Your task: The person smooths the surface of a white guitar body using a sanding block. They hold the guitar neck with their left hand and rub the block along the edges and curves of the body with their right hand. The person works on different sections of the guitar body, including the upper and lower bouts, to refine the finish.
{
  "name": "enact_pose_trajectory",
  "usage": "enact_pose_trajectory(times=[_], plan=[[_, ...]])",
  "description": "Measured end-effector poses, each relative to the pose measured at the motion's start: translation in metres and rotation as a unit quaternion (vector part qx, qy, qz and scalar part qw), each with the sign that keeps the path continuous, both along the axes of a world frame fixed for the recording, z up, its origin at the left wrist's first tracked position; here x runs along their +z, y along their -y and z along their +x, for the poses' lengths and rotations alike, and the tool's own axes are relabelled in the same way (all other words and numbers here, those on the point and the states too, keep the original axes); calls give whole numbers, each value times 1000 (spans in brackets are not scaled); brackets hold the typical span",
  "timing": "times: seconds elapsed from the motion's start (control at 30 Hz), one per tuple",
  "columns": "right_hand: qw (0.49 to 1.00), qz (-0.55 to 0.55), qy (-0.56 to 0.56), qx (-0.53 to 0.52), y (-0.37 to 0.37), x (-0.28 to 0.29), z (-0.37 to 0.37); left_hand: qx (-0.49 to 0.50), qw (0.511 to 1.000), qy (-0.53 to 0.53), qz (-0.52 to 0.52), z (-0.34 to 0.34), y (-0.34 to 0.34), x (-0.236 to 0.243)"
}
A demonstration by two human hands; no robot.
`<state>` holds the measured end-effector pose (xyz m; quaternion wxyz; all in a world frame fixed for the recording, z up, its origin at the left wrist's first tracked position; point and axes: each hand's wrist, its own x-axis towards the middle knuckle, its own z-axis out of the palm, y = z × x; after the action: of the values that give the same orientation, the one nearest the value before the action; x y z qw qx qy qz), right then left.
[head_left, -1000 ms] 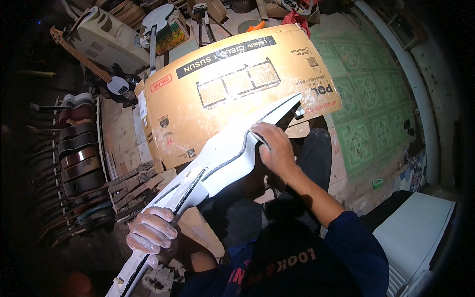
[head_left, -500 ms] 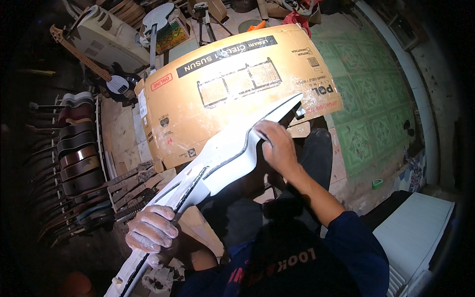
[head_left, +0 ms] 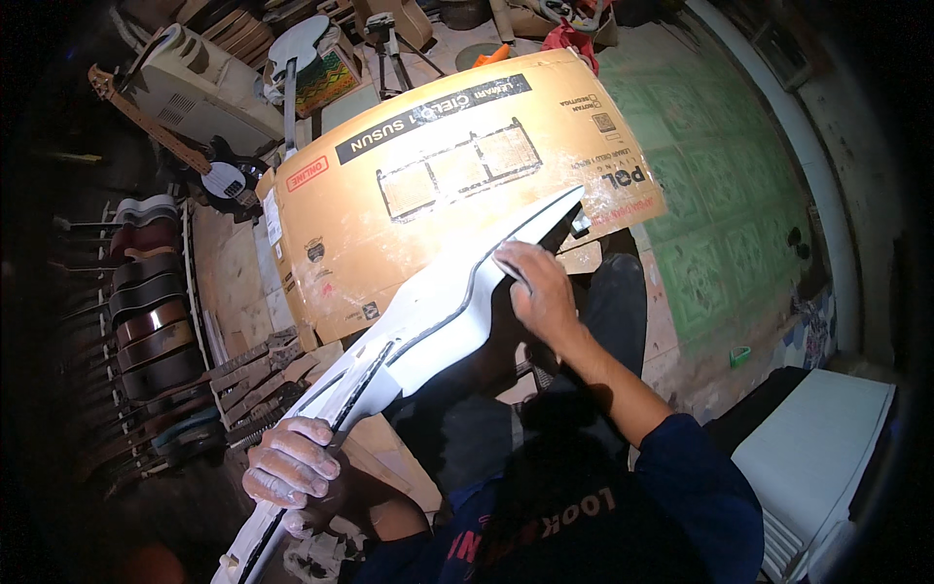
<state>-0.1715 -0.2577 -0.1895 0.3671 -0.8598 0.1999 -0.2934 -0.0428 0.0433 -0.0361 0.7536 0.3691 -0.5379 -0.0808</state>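
A white electric guitar (head_left: 444,310) with dark lines along its edges lies tilted across my lap, its neck running to the lower left. My left hand (head_left: 292,469), dusted with white powder, is closed around the neck. Against the near side of the body, toward its far end, my right hand (head_left: 541,292) presses with bent fingers. Under those fingers shows the edge of a thin grey piece, like a folded sheet of sandpaper; most of it is hidden by the hand.
Beyond the guitar lies a dusty cardboard sheet (head_left: 345,234). At left a row of guitars (head_left: 151,292) stands in a rack, with loose necks beside it. A dark guitar (head_left: 232,180) leans against a beige cabinet (head_left: 199,88). A white box-like unit (head_left: 817,457) stands at right.
The view has shifted slightly. My right hand remains at the guitar's edge with only a small shift, and my left hand keeps its hold on the neck.
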Motion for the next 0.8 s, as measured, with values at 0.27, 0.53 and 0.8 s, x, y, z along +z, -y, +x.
enact_pose_trajectory(times=[0.27, 0.53, 0.8], plan=[[1000, -11, 5, 8, 15, -7, -2, -4, 1000, -11, 4, 3, -6, -5], [1000, -11, 3, 17, 18, -5, -4, 12, 999, -32, -5, -1, 7, 2], [999, -21, 25, -16, 44, -29, 7, 33, 999, -32, -12, -1, 8, 6]])
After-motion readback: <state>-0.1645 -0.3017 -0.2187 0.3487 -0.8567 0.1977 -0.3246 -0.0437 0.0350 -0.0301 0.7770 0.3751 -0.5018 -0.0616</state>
